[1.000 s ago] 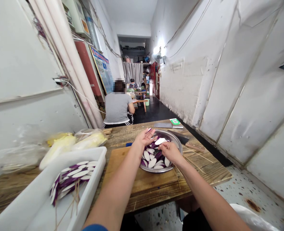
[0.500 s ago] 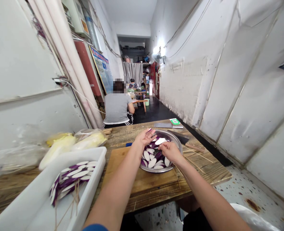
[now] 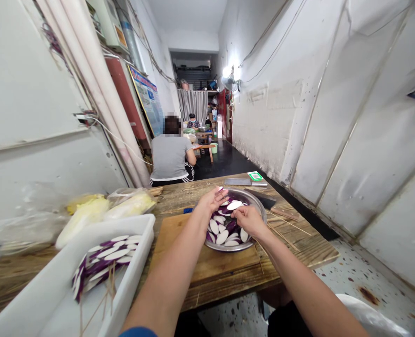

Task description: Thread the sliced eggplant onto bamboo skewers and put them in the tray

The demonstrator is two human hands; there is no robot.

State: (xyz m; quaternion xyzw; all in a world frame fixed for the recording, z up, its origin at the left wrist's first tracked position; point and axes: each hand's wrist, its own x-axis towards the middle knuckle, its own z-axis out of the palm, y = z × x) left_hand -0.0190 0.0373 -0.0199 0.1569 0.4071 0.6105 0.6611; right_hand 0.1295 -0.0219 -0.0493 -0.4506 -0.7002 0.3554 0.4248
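Above a metal bowl (image 3: 263,220) of sliced eggplant, my right hand (image 3: 250,220) pinches an oval eggplant slice (image 3: 234,205), white face up with a purple rim. To its left, my left hand (image 3: 211,200) has its fingers curled around a thin wooden skewer, mostly hidden by the fingers. A bit of purple and white eggplant shows at the fingertips of that hand. More white and purple slices (image 3: 223,237) fill the bowl, which sits partly on a wooden cutting board (image 3: 172,243).
A white tub (image 3: 150,224) at left holds skewered eggplant slices (image 3: 116,254). Bagged cabbages (image 3: 84,220) lie behind it. Two cleavers (image 3: 240,181) and loose skewers (image 3: 283,238) lie around the bowl on the wooden table (image 3: 313,252). A person in grey (image 3: 170,157) sits beyond; another is farther back.
Very little differs. My left fingers have curled in slightly, while the right hand keeps its pinch on the slice. The view has shifted a touch.
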